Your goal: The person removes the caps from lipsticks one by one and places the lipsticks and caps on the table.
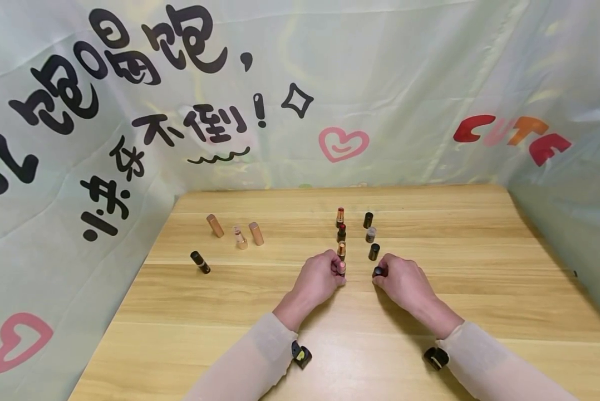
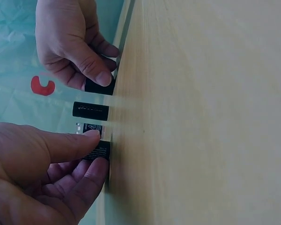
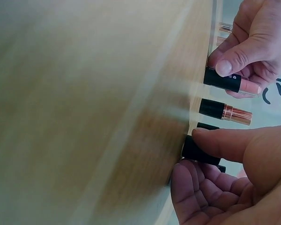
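My left hand (image 1: 316, 281) pinches an open pink lipstick (image 1: 342, 268) by its black base; the right wrist view shows the lipstick upright on the table, its pink tip exposed. My right hand (image 1: 404, 283) holds a black lipstick cap (image 1: 378, 272) between thumb and fingers at table level. Beyond the left hand, a gold-tubed lipstick (image 1: 342, 250), a dark red lipstick (image 1: 342, 233) and a red-and-gold lipstick (image 1: 340, 217) stand in a row. Past the right hand, a black cap (image 1: 374, 252), a clear greyish cap (image 1: 370, 234) and another black cap (image 1: 368, 220) form a second row.
On the wooden table (image 1: 220, 334), at the left, are a black tube (image 1: 200, 262), two rose-gold caps, one farther left (image 1: 215, 225) and one nearer (image 1: 256, 233), and a pale pink lipstick (image 1: 240, 237). A printed cloth (image 1: 405, 72) hangs behind the table.
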Demonstrator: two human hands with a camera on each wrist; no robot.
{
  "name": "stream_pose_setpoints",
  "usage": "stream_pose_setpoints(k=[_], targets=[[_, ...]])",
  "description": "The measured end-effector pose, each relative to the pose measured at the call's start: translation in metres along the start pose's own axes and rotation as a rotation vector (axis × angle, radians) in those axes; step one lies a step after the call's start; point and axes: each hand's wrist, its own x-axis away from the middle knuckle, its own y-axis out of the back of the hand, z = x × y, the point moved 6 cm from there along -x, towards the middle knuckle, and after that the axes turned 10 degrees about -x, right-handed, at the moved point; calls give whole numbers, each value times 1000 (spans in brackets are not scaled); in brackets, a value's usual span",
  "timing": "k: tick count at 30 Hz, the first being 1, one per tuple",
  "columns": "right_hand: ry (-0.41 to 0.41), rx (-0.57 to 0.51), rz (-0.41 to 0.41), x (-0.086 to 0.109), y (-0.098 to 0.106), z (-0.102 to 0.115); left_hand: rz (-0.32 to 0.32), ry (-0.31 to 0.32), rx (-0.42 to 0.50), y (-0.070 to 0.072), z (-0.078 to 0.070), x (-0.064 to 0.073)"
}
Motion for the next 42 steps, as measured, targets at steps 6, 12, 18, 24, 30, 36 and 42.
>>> stream_pose_setpoints(k=[6, 12, 18, 24, 30, 36, 42], targets=[[0, 7, -3, -1, 0, 0, 1, 5, -25, -1, 1, 0], [-18, 5, 5, -1, -1, -1, 12, 15, -21, -2, 2, 0], [-35, -10, -4, 0, -1, -1, 26, 45, -21, -3, 3, 2], [-56, -59, -20, 2, 1, -2, 34, 68, -44, 0, 4, 7], [-55, -83, -43, 4, 2, -2, 44, 113, 1, 5, 10, 14], [-2, -107, -110, 9, 8, 3, 25, 114, 43, 11, 19, 23], [45, -137, -181, 12, 12, 16, -32, 122, 64, 29, 30, 34]])
